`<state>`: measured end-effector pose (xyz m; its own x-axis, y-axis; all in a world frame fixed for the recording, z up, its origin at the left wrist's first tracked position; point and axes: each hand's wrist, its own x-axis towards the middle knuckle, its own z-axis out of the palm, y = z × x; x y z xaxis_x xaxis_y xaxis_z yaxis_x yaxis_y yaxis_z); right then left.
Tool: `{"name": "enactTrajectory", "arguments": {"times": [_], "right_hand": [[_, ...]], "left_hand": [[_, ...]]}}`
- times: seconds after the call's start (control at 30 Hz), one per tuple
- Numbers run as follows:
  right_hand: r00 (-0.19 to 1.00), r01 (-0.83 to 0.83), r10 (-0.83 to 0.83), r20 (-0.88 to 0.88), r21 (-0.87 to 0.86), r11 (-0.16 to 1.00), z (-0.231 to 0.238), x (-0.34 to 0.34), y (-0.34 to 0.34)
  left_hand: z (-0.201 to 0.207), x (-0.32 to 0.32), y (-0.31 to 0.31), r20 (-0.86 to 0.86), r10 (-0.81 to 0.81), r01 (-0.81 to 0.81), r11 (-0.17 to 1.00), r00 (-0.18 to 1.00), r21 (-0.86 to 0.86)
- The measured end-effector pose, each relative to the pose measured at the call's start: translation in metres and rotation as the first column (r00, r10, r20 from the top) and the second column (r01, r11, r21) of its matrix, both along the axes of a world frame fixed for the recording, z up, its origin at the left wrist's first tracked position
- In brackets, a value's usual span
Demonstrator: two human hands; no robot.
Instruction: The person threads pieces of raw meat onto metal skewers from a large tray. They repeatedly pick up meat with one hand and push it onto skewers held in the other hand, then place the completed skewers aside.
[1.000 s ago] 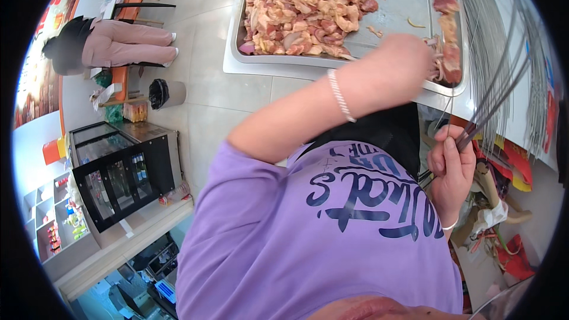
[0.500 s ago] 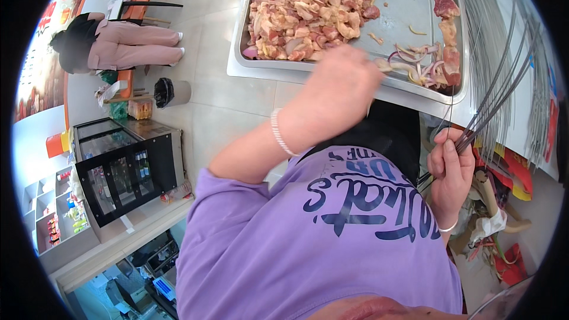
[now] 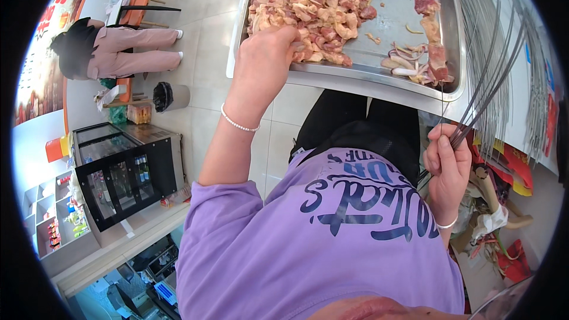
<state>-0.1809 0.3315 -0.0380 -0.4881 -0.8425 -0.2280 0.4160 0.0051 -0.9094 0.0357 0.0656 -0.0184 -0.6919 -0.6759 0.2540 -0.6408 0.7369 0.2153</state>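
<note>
Small pieces of raw meat [image 3: 320, 6] are heaped in the left part of a metal tray [image 3: 367, 75]. My left hand [image 3: 261, 62] is at the heap's near left corner, fingers curled down against the meat, their tips hidden. At the right, below the tray, my right hand [image 3: 447, 169] is closed around a bunch of thin metal skewers [image 3: 485, 77]. From its thumb and finger one skewer runs up over the tray, with several meat chunks [image 3: 428, 1] threaded on it. Sliced onion [image 3: 405, 62] lies beside that skewer's lowest chunk.
Many loose skewers [image 3: 474, 29] lie right of the tray. Bags and scraps [image 3: 492, 219] are heaped below the table's right side. Leftward are a black-framed glass cabinet [image 3: 127, 172], a lined bin [image 3: 172, 96] and a person [image 3: 112, 53] bending over by chairs.
My left hand has moved left from the tray's front edge to the meat heap. The meat-loaded skewer has shifted slightly left. My right hand keeps its hold on the skewers.
</note>
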Motion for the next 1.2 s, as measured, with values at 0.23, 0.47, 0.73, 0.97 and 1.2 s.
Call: {"name": "enactTrajectory", "arguments": {"times": [0.23, 0.47, 0.73, 0.97, 1.2], "right_hand": [[1.000, 0.028, -0.028, -0.011, -0.007, 1.000, -0.003, -0.002, 0.004], [0.999, 0.021, -0.021, -0.025, 0.005, 1.000, -0.001, -0.001, 0.005], [0.999, 0.027, -0.027, 0.022, 0.009, 1.000, -0.004, -0.006, 0.005], [0.998, 0.058, -0.058, 0.012, -0.004, 0.998, -0.004, -0.009, 0.010], [0.999, 0.048, -0.048, 0.009, -0.003, 0.999, 0.000, -0.008, 0.005]], "left_hand": [[0.019, -0.007, -0.006, 0.008, 0.015, -0.017, 0.974, 1.000, 0.227], [-0.009, -0.042, 0.000, 0.106, -0.037, 0.033, 0.999, 0.994, 0.034], [-0.004, -0.044, -0.003, -0.039, -0.205, 0.209, 0.960, 0.978, 0.186], [0.012, -0.050, 0.000, 0.069, -0.119, 0.098, 0.964, 0.991, 0.249], [-0.015, -0.126, 0.052, -0.350, -0.183, 0.286, 0.920, 0.919, 0.268]]}}
